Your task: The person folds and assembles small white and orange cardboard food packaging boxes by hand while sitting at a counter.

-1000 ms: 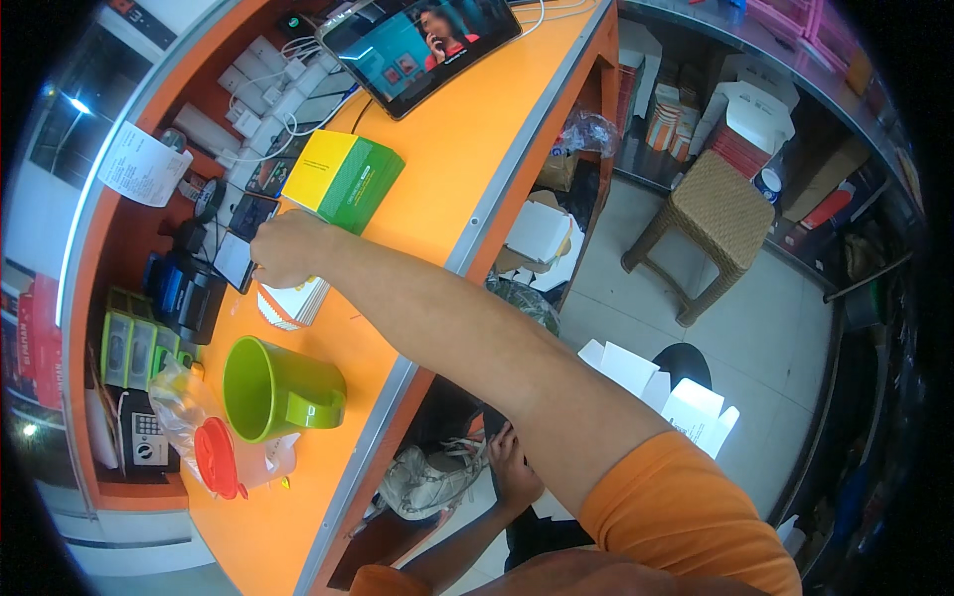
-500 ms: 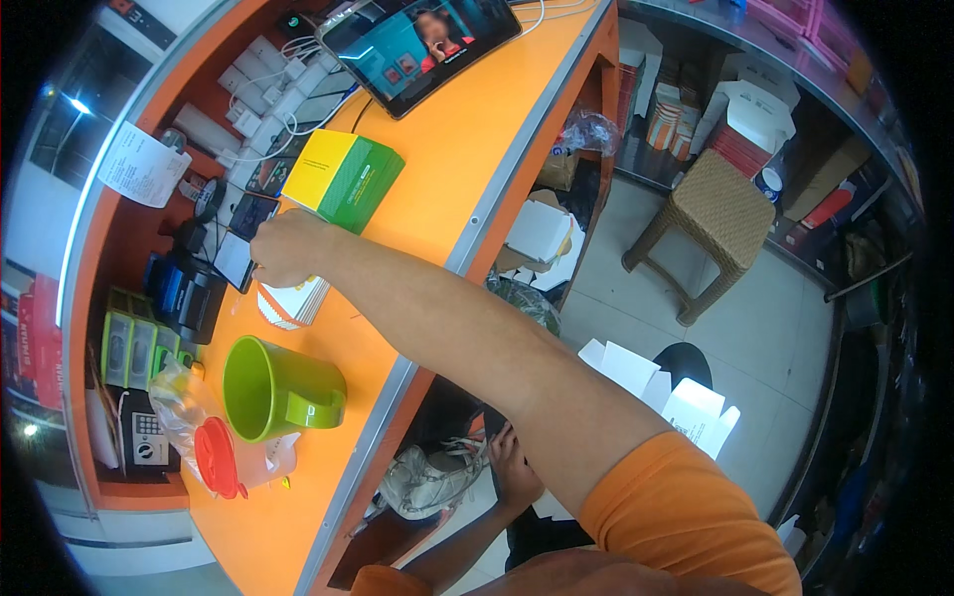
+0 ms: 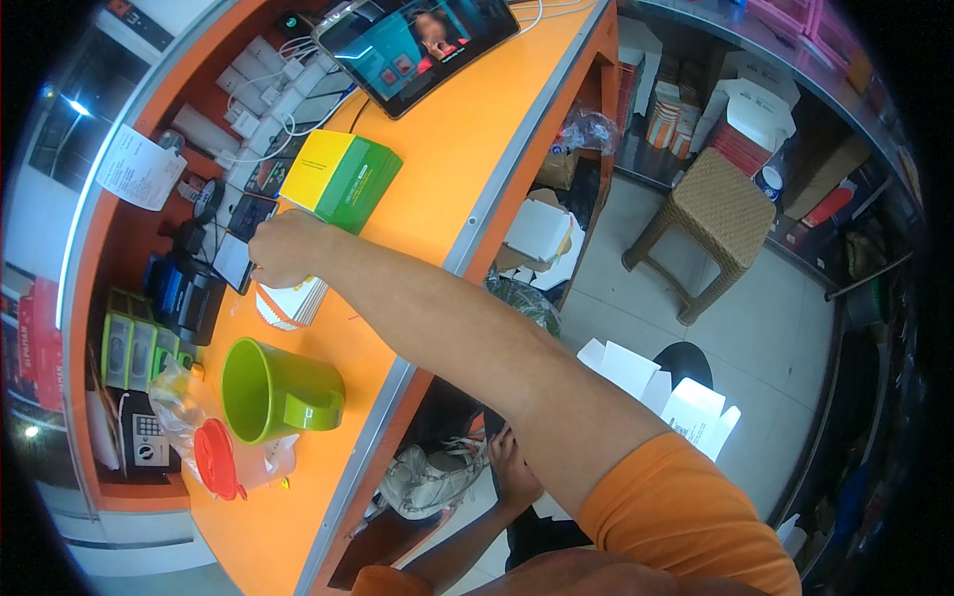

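Observation:
My right hand (image 3: 283,248) is stretched across the orange counter (image 3: 437,189), its fingers curled in beside a small dark-edged device with a pale screen (image 3: 234,261). The fingertips are hidden, so I cannot tell what they grip. Just beyond the hand stands a yellow and green box (image 3: 343,179). On its near side is a stack of white cards or papers with an orange edge (image 3: 290,303). My left hand (image 3: 514,469) hangs low below the counter edge, its fingers extended against something dark, partly covered by my right arm.
A green mug (image 3: 283,390) and a red-lidded clear container (image 3: 216,459) stand on the near counter. A tablet (image 3: 422,50) leans at the far end. White adapters and cables (image 3: 260,89) line the left shelf. A woven-pattern stool (image 3: 711,214) and open white boxes (image 3: 696,412) are to the right.

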A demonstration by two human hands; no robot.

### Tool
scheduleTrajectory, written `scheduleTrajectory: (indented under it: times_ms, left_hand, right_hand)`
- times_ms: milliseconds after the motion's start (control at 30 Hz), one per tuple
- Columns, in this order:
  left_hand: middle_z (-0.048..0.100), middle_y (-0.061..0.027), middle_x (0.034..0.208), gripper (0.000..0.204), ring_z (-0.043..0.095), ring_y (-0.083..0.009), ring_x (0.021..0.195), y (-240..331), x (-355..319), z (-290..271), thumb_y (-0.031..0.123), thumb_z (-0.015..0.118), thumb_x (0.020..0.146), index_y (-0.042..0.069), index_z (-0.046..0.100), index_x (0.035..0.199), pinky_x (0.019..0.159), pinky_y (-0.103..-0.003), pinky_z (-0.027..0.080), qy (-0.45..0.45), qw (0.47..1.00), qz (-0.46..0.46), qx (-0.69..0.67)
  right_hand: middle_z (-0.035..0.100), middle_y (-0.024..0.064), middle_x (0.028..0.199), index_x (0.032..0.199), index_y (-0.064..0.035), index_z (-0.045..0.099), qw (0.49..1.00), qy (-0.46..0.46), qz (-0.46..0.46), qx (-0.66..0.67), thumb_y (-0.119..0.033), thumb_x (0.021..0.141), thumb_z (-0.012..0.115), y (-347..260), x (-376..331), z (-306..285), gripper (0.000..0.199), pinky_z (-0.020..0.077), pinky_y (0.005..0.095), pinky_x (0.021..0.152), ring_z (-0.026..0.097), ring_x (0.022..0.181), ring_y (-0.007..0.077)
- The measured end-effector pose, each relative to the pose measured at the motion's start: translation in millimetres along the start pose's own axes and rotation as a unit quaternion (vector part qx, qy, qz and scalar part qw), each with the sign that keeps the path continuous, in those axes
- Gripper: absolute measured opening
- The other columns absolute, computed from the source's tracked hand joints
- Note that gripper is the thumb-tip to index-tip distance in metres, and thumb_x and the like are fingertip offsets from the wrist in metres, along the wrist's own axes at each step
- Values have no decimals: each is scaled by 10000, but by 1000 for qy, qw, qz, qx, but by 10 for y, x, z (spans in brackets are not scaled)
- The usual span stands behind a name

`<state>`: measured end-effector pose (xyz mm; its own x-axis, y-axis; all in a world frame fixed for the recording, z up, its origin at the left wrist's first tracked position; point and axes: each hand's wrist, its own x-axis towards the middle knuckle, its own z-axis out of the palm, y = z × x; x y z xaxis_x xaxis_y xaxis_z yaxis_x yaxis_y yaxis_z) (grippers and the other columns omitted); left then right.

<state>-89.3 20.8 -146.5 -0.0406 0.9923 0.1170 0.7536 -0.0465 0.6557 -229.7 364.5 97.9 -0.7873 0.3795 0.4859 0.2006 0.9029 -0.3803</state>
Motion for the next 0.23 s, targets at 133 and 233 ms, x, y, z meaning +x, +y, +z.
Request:
scheduleTrajectory:
  times_ms: [133,233]
  left_hand:
    - [507,-195,1355,533,395,-418,1292,0,-4,7,265,704,803,-1,585,1249,1073,-590,242,-4,1000,-1,1]
    - [502,-192,1362,540,391,-417,1297,5,5,-15,267,701,806,11,578,1266,1074,-586,243,-7,1000,-2,-7]
  right_hand:
    - [710,216,921,901,-31,749,1000,-5,3,-1,-333,857,526,-14,-8,-24,378,538,488,806,686,908,382]
    - [712,215,931,902,-39,752,1000,-12,4,-1,-336,856,530,-20,-13,-43,373,539,486,807,687,908,381]
